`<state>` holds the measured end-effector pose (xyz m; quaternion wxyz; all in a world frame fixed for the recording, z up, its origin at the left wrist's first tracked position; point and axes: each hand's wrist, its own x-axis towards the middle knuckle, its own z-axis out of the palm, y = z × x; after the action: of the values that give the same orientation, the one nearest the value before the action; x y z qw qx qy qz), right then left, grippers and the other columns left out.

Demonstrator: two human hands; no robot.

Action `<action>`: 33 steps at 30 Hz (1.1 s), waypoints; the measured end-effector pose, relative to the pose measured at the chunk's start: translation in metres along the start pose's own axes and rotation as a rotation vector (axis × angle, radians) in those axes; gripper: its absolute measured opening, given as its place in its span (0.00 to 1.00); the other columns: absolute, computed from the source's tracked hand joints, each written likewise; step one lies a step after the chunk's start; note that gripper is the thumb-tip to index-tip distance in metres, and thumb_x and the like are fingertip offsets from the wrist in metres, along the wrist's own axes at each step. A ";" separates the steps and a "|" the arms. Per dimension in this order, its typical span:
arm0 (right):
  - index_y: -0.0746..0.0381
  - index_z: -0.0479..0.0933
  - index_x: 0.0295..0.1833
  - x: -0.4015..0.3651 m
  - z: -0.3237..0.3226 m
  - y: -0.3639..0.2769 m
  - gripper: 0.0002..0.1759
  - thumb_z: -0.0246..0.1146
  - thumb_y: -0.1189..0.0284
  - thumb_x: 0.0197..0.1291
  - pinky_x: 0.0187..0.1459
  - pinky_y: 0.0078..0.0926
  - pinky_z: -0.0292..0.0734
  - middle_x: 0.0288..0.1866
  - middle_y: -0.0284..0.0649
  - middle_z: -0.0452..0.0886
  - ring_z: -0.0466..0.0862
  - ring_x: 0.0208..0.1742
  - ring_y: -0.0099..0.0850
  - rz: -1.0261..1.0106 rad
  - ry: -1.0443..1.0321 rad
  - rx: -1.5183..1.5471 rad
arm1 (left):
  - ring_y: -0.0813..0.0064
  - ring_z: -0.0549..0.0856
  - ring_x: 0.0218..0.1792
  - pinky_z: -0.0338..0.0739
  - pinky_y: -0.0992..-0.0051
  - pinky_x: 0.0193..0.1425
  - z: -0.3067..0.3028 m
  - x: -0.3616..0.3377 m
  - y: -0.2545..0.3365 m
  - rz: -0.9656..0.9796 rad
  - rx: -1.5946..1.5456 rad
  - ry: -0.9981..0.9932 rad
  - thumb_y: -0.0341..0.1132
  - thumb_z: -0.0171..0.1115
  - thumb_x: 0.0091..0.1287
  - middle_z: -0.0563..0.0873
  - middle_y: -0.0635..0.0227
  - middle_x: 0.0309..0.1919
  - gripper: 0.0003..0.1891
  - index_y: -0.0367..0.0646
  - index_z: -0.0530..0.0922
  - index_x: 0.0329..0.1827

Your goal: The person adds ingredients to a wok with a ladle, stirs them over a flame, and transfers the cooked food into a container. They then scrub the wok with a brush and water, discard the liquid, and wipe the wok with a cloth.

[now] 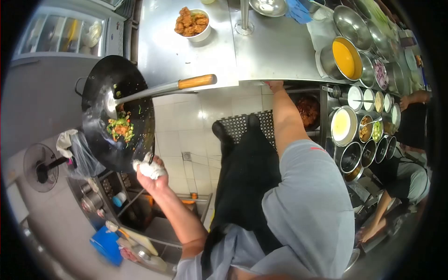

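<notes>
My left hand (151, 175) is wrapped round a white cloth (150, 169) at the near edge of a large black wok (102, 140). Chopped vegetables and bits of food (121, 128) lie inside the wok. A ladle with a wooden handle (198, 81) rests in it, its handle sticking out to the right. My right hand (275, 85) reaches to the near edge of the steel counter (275, 56); its fingers are mostly hidden there. A white bowl of fried pieces (200, 31) stands on the counter.
At the right stand a pot of orange liquid (346, 58), metal bowls and rows of ingredient containers (344, 126). Two other people work there, one arm (380, 217) reaching down. A fan (42, 168) and a shelf of utensils are at the left. A perforated mat (266, 123) lies underfoot.
</notes>
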<state>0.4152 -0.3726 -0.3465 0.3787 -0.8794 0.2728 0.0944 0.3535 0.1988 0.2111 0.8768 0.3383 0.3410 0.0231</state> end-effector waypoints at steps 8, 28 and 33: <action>0.64 0.84 0.27 -0.247 -0.163 -0.230 0.34 0.51 0.48 0.74 0.27 0.32 0.74 0.18 0.39 0.80 0.80 0.19 0.31 -0.043 -0.596 -0.121 | 0.69 0.86 0.26 0.82 0.71 0.24 -0.009 0.008 -0.003 0.010 -0.104 -0.047 0.35 0.53 0.72 0.86 0.65 0.30 0.06 0.47 0.78 0.43; 0.66 0.77 0.54 -0.367 -0.180 -0.614 0.17 0.59 0.68 0.64 0.51 0.48 0.77 0.44 0.61 0.83 0.84 0.49 0.56 -0.736 -0.233 -0.368 | 0.71 0.84 0.25 0.80 0.67 0.24 -0.046 0.042 0.025 0.011 -0.083 -0.045 0.31 0.53 0.73 0.84 0.66 0.30 0.06 0.40 0.77 0.45; 0.65 0.81 0.54 -0.377 -0.181 -0.608 0.19 0.61 0.61 0.68 0.45 0.43 0.78 0.32 0.55 0.83 0.85 0.36 0.49 -0.665 -0.304 -0.092 | 0.67 0.85 0.26 0.82 0.64 0.26 -0.039 0.047 0.041 0.075 -0.037 0.004 0.30 0.53 0.71 0.84 0.62 0.31 0.07 0.37 0.77 0.45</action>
<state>0.4288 -0.0049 0.2937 0.3849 -0.9120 -0.0919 0.1080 0.3733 0.2662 0.1877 0.8808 0.3345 0.3293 0.0626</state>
